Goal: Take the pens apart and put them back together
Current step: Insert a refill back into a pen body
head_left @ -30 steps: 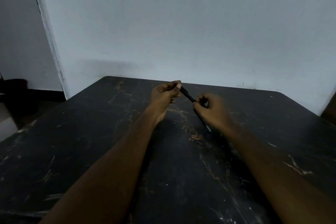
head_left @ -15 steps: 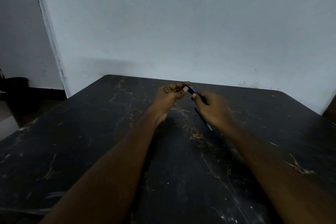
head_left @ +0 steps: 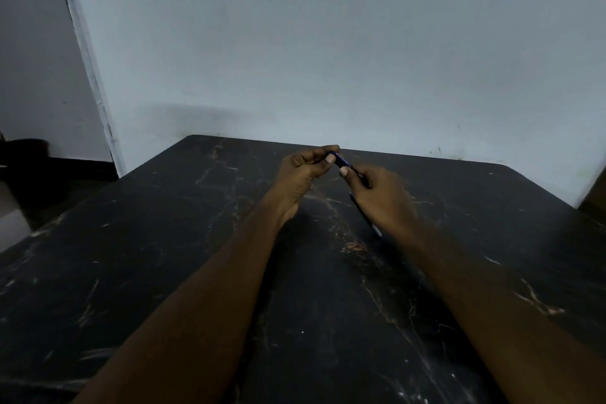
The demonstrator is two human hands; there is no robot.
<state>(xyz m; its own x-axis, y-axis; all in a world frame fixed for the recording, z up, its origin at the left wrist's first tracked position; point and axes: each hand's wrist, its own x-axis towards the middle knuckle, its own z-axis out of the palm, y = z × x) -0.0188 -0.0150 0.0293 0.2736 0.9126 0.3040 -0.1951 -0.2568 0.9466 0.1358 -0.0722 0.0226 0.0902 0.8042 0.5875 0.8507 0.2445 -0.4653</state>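
Observation:
A dark blue pen (head_left: 341,161) is held between both hands above the far half of the black marble table (head_left: 164,256). My left hand (head_left: 303,175) pinches its upper end with thumb and fingers. My right hand (head_left: 380,197) grips the lower part, and most of the barrel is hidden inside it. Below my right hand a thin dark pen part with a pale tip (head_left: 370,220) shows; I cannot tell whether it is in that hand or lying on the table.
A pale wall stands right behind the table's far edge. At the left is a white door frame (head_left: 88,75) with dark floor beyond it. The table has rounded far corners.
My hands have come closer together along the pen, so less of the barrel shows between them. Both have drifted slightly to the right.

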